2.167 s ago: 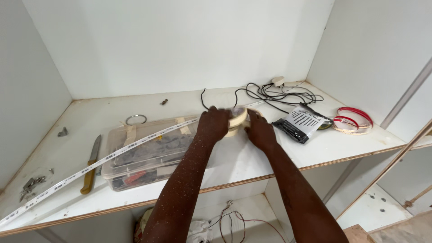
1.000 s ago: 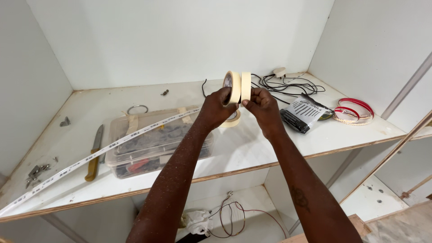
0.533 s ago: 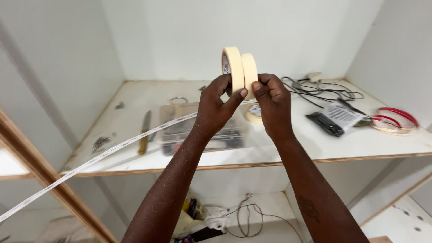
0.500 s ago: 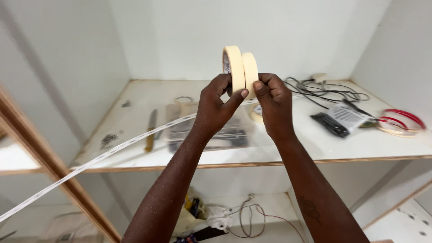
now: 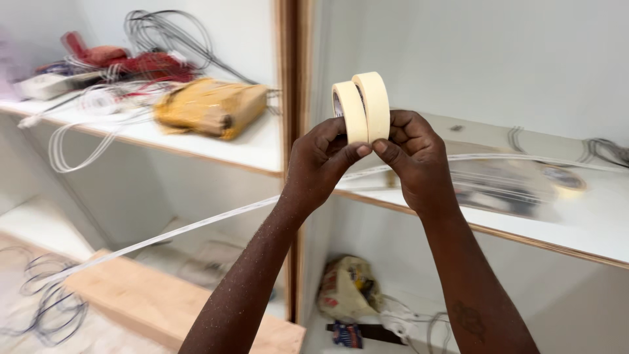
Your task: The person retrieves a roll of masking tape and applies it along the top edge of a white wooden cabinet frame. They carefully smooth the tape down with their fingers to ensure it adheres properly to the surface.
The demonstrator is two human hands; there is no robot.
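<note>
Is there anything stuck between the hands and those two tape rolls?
No, nothing visible. The left hand and the right hand grip the two cream-coloured round masking tape rolls directly, fingertips pressed on the lower edges. The long white strip passes behind the hands, not between them and the rolls.

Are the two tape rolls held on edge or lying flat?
On edge: both tape rolls stand side by side, pinched between left hand and right hand.

White shelves (image 5: 216,147); wooden upright (image 5: 293,98); white walls (image 5: 498,59).
</note>
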